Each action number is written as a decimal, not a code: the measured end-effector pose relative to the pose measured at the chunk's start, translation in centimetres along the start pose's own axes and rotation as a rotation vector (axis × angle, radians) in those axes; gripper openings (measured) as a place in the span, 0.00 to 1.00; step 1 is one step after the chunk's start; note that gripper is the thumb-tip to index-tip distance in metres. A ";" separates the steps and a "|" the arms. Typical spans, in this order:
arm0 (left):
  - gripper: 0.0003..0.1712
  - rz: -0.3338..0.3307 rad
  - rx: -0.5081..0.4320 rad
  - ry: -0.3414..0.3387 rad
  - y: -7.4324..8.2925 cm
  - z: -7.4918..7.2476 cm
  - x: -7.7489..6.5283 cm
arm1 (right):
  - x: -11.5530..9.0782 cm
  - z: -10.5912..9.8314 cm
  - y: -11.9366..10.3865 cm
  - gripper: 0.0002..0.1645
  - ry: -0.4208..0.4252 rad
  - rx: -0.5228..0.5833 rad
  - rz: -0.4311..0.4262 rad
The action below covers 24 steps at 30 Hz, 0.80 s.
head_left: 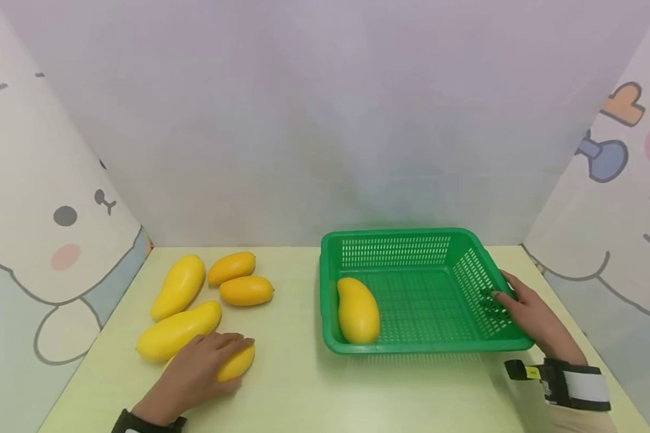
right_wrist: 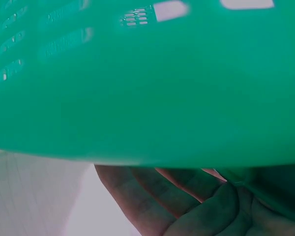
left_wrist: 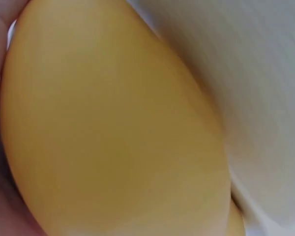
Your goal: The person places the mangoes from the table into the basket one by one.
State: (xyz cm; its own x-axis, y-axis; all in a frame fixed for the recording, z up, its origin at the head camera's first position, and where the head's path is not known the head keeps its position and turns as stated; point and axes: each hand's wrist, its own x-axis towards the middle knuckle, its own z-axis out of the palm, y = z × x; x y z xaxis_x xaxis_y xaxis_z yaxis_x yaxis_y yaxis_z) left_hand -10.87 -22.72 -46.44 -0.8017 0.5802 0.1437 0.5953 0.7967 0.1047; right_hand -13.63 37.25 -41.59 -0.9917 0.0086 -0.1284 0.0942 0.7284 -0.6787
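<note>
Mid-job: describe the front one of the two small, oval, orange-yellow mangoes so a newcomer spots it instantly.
Find the rectangular green plastic basket, then look left across the pale yellow tabletop to the rearmost large yellow mango. Just right of it, yours is the front small orange-yellow mango, set apart from its rear twin by reaching closer to the basket.

Pale yellow table (head_left: 287, 394), mango pile left of the green basket (head_left: 428, 347)
Basket's sitting on it too. Two big yellow mangoes (head_left: 178, 287) farthest left of it, two small orangey ones (head_left: 246, 291) closer, plus a partly covered mango (head_left: 239, 362).
</note>
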 end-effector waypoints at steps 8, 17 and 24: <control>0.32 0.028 0.034 0.057 -0.1 -0.8 0.0 | 0.0 0.1 0.2 0.41 0.002 -0.003 -0.009; 0.33 0.026 0.047 0.047 0.0 -1.7 0.1 | -0.1 0.0 0.2 0.41 -0.007 0.007 -0.005; 0.33 0.058 0.078 0.101 0.0 -2.5 0.4 | 0.0 0.1 0.2 0.41 -0.009 0.016 -0.002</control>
State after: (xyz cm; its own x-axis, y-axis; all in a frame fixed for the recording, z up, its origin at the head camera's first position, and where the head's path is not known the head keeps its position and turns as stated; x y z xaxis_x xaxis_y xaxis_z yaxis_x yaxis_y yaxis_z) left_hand -11.03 -22.87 -43.95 -0.7540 0.6091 0.2459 0.6317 0.7750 0.0173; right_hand -13.63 37.34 -41.77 -0.9911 0.0010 -0.1332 0.0935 0.7172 -0.6906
